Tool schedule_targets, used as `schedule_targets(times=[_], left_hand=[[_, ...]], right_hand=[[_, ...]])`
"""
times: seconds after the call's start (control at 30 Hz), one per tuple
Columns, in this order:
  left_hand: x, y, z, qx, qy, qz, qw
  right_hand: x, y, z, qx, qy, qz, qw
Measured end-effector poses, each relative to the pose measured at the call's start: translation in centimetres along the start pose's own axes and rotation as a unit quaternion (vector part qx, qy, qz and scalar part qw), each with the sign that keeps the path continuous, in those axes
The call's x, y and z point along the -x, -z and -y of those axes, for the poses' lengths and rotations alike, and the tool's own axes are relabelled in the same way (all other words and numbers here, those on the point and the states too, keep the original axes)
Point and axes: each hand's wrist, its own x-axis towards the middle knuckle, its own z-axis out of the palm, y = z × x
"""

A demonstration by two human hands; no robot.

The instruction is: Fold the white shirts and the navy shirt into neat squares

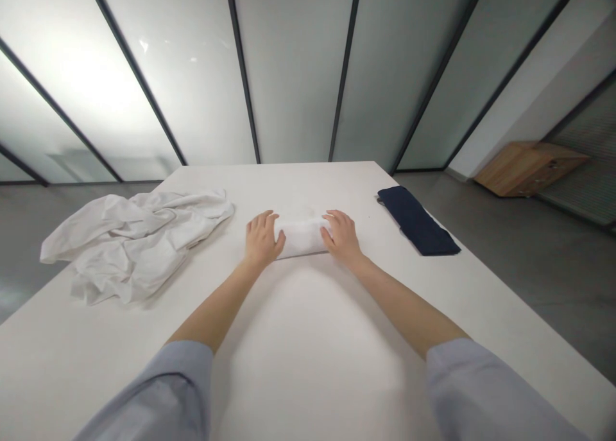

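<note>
The left hand (262,239) and the right hand (341,237) are clasping a white bundle (302,232) from opposite ends, just above the middle of the frame. The hands are standing apart, with the bundle lying flat between them and touching both palms, while the fingers of each hand are curving over its nearer end. Its upper edge is fading into the white table (308,364), so its exact outline is hard to tell. Both forearms are reaching up from the bottom corners, bare below the pale blue left sleeve (144,396) and right sleeve (491,389). A crumpled white cloth (129,245) is lying in a loose heap at the left of the frame, near the left hand but not touching it, with part of it hanging past the table's edge. A folded navy cloth (418,223) is lying at a slant to the right, well beside the right hand and close to the table's far right edge. Frosted glass panels (293,62) with dark frames are rising across the top of the frame, and a wooden cabinet (527,168) is standing on the grey floor (543,261) at the upper right.
</note>
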Motion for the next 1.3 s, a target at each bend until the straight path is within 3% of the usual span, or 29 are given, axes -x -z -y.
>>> schedule_targets(times=[0.07, 0.17, 0.3, 0.5, 0.73, 0.83, 1.03, 1.3], left_hand=[[-0.7, -1.0, -1.8, -0.019, -0.032, 0.050, 0.998], [-1.4, -3.1, -2.8, -0.064, 0.009, 0.126, 0.990], [-0.9, -4.7, -0.8, -0.076, 0.054, 0.209, 0.973], [0.0, -4.2, 2.6, -0.057, 0.076, 0.234, 0.968], [0.4, -4.4, 3.4, -0.035, 0.073, 0.229, 0.970], [0.4, -4.4, 3.4, -0.029, 0.075, 0.222, 0.972], [0.5, -4.3, 3.7, -0.016, 0.076, 0.213, 0.974], [0.7, -4.0, 3.9, -0.006, 0.077, 0.196, 0.978]], right_hand=[[-1.1, -0.4, 1.9, 0.031, 0.026, 0.070, 0.997], [-2.1, -1.8, 3.4, 0.096, 0.002, 0.175, 0.980], [-2.1, -3.1, 3.0, 0.128, -0.041, 0.251, 0.959], [-2.2, -2.7, 0.8, 0.106, -0.078, 0.290, 0.948], [-1.9, -1.8, -3.3, 0.042, -0.159, 0.319, 0.933], [-1.0, -2.0, -4.4, -0.005, -0.184, 0.295, 0.938], [-0.4, -2.1, -4.6, -0.009, -0.210, 0.194, 0.958], [-0.2, -2.3, -4.5, 0.032, -0.236, 0.222, 0.946]])
